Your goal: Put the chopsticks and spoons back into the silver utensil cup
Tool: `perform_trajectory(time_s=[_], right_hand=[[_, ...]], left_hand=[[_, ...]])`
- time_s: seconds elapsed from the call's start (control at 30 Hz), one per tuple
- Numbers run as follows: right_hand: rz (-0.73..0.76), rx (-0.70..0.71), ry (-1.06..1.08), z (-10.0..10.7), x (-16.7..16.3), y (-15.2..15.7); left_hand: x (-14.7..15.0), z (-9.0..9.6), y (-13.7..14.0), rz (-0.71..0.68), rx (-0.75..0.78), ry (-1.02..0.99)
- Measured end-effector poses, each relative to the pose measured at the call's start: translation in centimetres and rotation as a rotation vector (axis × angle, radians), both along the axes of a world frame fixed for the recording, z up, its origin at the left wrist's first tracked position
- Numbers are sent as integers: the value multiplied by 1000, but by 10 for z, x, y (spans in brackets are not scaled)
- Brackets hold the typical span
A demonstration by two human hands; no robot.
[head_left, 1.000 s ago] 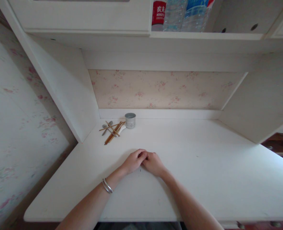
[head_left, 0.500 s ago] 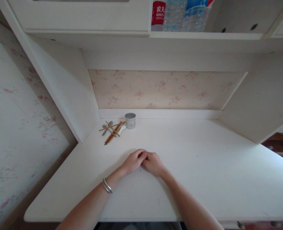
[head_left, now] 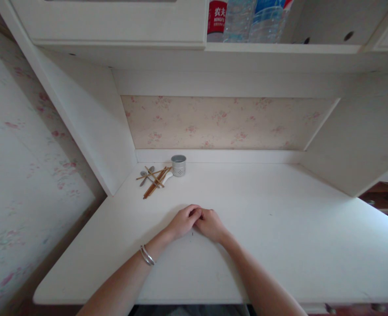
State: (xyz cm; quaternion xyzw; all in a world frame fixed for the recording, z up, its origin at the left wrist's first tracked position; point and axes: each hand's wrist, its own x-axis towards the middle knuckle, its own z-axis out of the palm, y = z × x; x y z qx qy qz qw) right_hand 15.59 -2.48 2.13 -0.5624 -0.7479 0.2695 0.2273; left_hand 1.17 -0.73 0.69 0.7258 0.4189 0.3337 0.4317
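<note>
- Head view, lower centre: the left hand [head_left: 183, 222] and right hand [head_left: 211, 224] rest clasped together on the bench [head_left: 286, 245], fingers folded inward; whether anything lies between them is hidden.
- Head view, left of centre: chopsticks [head_left: 153, 188] lie crossed with metal spoons [head_left: 143, 174] and a white spoon [head_left: 167, 176], beyond the hands.
- Just right of these, a grey cup [head_left: 179, 167] stands upright.
- Top, right of centre: bottles [head_left: 240, 22] on a shelf [head_left: 286, 48].
</note>
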Motion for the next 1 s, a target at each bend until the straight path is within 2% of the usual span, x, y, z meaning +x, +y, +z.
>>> perform_trajectory(time_s=[1.0], right_hand=[[2, 4, 7, -1, 0, 1]], left_hand=[[1, 2, -1, -2, -2, -20]])
